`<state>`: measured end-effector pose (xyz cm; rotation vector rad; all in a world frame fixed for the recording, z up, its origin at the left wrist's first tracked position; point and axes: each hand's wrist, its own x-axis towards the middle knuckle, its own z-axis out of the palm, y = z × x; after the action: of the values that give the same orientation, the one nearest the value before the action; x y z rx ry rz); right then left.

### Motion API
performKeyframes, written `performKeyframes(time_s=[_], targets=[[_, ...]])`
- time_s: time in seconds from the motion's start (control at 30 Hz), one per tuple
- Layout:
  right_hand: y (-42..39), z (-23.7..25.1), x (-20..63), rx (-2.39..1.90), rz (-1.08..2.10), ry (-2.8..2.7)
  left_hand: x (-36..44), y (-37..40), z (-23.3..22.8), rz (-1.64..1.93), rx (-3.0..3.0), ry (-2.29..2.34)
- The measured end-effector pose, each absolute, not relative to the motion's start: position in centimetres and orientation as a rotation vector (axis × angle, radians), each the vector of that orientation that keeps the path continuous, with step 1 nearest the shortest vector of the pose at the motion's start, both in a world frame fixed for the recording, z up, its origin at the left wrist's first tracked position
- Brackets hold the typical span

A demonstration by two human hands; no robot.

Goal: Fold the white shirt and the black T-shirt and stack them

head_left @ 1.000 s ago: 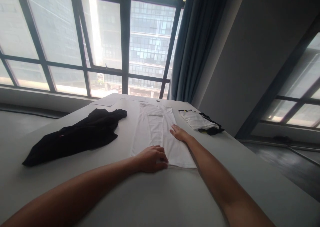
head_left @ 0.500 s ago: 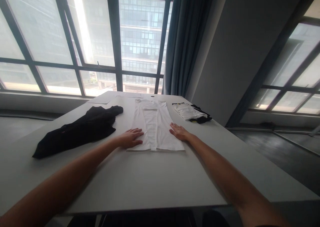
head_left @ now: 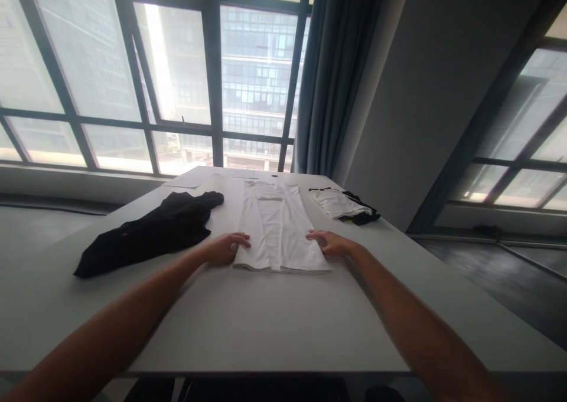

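High-rise office-like room: large grid windows (head_left: pixel 133 83), curtain (head_left: pixel 336 77), white table (head_left: pixel 266 325).

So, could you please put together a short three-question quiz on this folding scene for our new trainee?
1. True or false: the left hand and the right hand are at opposite side edges of the white garment.
2. Which lies on the person's left side of the table? A) the black garment B) the small folded pile C) the curtain
3. In a few words, how does the white garment lie?

Key
1. True.
2. A.
3. Flat, as a long narrow strip running away from the person.
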<state>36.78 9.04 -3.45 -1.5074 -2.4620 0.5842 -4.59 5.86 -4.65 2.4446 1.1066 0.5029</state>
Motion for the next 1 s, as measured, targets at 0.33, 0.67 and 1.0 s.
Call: performKeyframes(time_s=[0.33, 0.67, 1.0], targets=[[8.5, -3.5, 35.2, -1.324, 0.587, -2.394, -2.7, 5.7, -5.6, 0.393, 2.628, 1.066], [8.1, -3.1, 34.7, -1.253, 0.616, -2.281, -4.3, 6.7, -5.4, 0.669, 2.456, 1.026], [6.5, 0.2, 36.0, -1.173, 1.008, -2.323, -4.1, 3.8, 0.2, 0.487, 2.138, 0.905]])
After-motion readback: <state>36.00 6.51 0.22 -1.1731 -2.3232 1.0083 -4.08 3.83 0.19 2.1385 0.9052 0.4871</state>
